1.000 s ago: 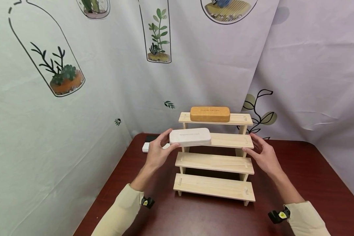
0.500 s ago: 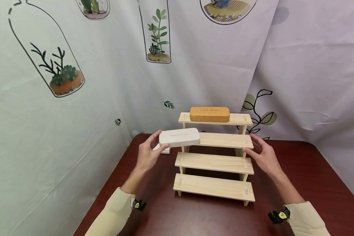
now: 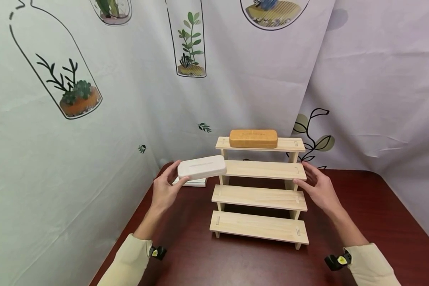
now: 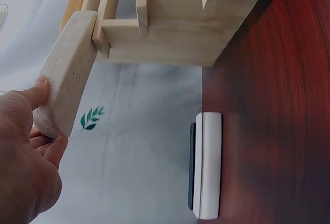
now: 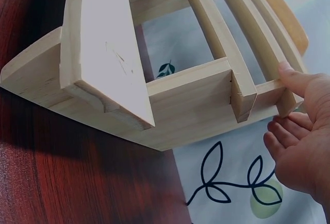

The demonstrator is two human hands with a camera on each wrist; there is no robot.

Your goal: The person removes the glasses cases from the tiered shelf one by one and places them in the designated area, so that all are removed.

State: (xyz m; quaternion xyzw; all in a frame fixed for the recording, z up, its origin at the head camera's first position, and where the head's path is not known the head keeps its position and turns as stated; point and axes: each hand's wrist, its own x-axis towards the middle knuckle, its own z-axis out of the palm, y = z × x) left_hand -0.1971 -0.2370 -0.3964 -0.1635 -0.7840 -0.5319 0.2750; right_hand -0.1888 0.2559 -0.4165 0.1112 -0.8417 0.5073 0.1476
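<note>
My left hand (image 3: pixel 164 191) grips one end of a white glasses case (image 3: pixel 202 167), thumb on the near side and fingers on the far side. The case is held in the air, tilted slightly, left of a four-step wooden display stand (image 3: pixel 259 198); its right end overlaps the second step from the top in the head view. With thumb and fingers, my right hand (image 3: pixel 319 188) pinches the right end of that same step; in the right wrist view the thumb lies on the board's end and the fingers curl beneath. A tan glasses case (image 3: pixel 253 138) rests on the top step.
Behind the left hand, a white flat object (image 3: pixel 199 183) lies on the dark red table (image 3: pixel 196 246); the left wrist view shows a dark flat piece (image 4: pixel 192 167) against it. A printed cloth (image 3: pixel 250 79) hangs behind and to the left of the table.
My left hand has moved left with the white glasses case, away from the stand's second step. My right hand stays at the stand's right side.
</note>
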